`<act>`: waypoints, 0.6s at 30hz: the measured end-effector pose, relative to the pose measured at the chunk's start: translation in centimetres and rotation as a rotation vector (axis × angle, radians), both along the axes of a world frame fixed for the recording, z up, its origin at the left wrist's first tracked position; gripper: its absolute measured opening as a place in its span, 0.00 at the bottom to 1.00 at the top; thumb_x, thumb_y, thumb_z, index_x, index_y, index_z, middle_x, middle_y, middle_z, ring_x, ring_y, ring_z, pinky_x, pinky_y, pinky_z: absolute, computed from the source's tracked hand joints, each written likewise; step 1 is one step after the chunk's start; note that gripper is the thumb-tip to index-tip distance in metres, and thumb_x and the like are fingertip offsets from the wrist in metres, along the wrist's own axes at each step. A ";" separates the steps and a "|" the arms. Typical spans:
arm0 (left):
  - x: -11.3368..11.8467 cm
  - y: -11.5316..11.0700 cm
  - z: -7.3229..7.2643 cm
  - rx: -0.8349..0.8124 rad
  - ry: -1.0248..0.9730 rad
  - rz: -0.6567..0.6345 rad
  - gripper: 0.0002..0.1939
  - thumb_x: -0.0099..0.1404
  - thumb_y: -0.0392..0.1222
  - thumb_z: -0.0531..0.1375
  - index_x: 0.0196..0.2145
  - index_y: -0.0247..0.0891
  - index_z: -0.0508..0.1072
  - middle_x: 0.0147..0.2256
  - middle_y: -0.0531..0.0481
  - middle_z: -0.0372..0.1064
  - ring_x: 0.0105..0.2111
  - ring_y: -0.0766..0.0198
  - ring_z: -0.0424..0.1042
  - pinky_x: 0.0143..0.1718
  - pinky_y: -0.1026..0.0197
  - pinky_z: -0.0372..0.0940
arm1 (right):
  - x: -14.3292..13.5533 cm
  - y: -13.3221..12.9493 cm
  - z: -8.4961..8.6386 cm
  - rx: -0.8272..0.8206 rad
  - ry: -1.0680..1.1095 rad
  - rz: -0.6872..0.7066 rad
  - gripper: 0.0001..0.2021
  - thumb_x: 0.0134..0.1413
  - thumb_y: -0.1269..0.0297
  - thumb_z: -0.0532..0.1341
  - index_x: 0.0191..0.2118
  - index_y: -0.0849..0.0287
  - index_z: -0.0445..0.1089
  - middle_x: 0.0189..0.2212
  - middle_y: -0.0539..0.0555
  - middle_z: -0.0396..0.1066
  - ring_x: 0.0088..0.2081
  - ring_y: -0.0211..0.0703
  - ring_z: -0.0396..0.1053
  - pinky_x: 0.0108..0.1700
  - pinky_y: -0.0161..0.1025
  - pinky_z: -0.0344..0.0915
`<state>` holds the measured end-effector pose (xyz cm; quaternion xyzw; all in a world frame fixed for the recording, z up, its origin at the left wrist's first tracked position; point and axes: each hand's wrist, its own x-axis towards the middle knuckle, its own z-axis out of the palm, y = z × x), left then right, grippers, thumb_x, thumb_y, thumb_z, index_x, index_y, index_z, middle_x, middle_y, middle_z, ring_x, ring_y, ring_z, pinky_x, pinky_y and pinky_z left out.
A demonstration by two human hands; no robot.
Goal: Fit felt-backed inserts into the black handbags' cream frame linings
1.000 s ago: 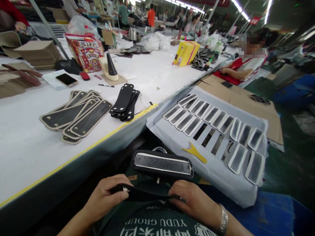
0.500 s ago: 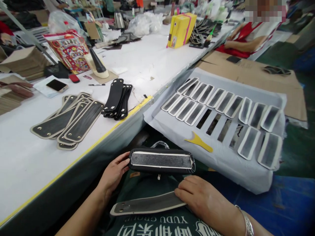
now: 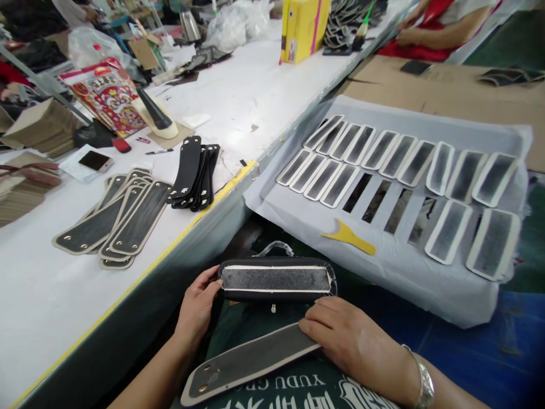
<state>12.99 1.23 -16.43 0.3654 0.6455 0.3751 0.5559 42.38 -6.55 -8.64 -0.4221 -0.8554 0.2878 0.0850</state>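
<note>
My left hand [image 3: 200, 301] grips the left end of a black bag [image 3: 276, 294], thumb on its edge. The bag's upward side has a long grey panel [image 3: 276, 279] with a pale border and frayed threads at the right end. Below it, my right hand [image 3: 340, 335] is closed on one end of a long grey strip [image 3: 251, 358] with a beige edge. Two brass-coloured rivets show at the strip's free left end, which slants down over the dark green apron [image 3: 272, 392]. My right fingertips are close to the bag's lower right corner; whether they touch it I cannot tell.
Rivetted grey strips [image 3: 140, 218] and black strips [image 3: 193, 173] lie on the white table [image 3: 34, 307]. At right, a cloth-covered board [image 3: 409, 272] carries rows of grey panels and a yellow spreader [image 3: 349, 237]. A person in red [image 3: 438, 28] sits farther back.
The free left end of the strip has dropped lower and nearer to me, showing more of its face. Both hands keep their holds, and my view has shifted slightly.
</note>
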 end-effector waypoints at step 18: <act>1.1 0.3 2.0 -0.192 -0.087 0.109 0.17 0.47 0.43 0.66 0.38 0.41 0.75 0.33 0.53 0.73 0.30 0.67 0.70 0.28 0.68 0.66 | 0.8 -0.9 -0.2 0.014 0.041 -0.060 0.09 0.56 0.75 0.55 0.41 0.58 0.68 0.35 0.53 0.69 0.36 0.42 0.63 0.43 0.42 0.60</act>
